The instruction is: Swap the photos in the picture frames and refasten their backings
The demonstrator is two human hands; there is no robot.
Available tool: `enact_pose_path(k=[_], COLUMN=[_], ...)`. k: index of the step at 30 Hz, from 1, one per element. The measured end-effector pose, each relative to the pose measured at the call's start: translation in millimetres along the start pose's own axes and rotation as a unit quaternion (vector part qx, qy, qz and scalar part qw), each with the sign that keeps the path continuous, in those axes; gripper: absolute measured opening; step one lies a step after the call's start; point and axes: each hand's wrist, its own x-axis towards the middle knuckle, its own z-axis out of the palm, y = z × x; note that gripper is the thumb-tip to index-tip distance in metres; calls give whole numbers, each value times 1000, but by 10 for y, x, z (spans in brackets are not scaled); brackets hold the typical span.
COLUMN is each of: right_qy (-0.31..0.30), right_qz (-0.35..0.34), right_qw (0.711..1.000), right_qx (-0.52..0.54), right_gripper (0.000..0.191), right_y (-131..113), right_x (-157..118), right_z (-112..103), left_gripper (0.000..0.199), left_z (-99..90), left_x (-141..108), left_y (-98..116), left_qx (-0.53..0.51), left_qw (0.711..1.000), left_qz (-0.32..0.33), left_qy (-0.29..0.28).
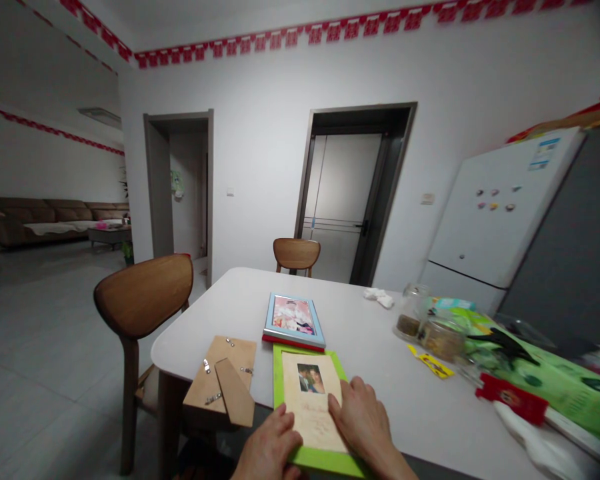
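Observation:
A green picture frame [279, 379] lies at the table's near edge, its far end against a blue frame. Inside its border rests a cream sheet [313, 427] with a small photo [310, 379] and faint handwriting. My left hand [273, 443] grips the frame's lower left side, fingers bent over the rim. Across the right rim, my right hand [363, 417] is closed, with its thumb on the sheet; some fingertips are hidden. To the left, a brown backing board [233, 357] with metal clips and a stand leg overhangs the table edge.
The blue frame [269, 320] lies on something red. On the right of the white table [220, 300] are glass jars [414, 310], a yellow packet [436, 365], a red packet [513, 398] and green packaging [555, 380]. Wooden chairs [145, 293] stand left and beyond.

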Motion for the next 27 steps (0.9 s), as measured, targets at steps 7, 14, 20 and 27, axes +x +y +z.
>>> enact_pose_path(k=[7,14,20,27], right_qy=[-10,-9,-6,-30], right_qz=[18,8,-163,-197], right_qw=[1000,998,968,949], right_qx=[8,59,192,244], right_gripper=[47,43,36,40], right_y=[17,-49,-697,-1338], right_x=[13,-1,-173,-231], right_z=[184,92,-167,-62], left_gripper=[56,66,64,39], left_z=[-55,-393,-638,-417], left_x=[-87,-270,-415,-396], left_y=[-8,-202,-828,-1059], left_qx=[-39,51,197,197], left_qw=[999,993,939,946], left_qz=[-9,-81,-248,-154], left_qy=[5,67,132,204])
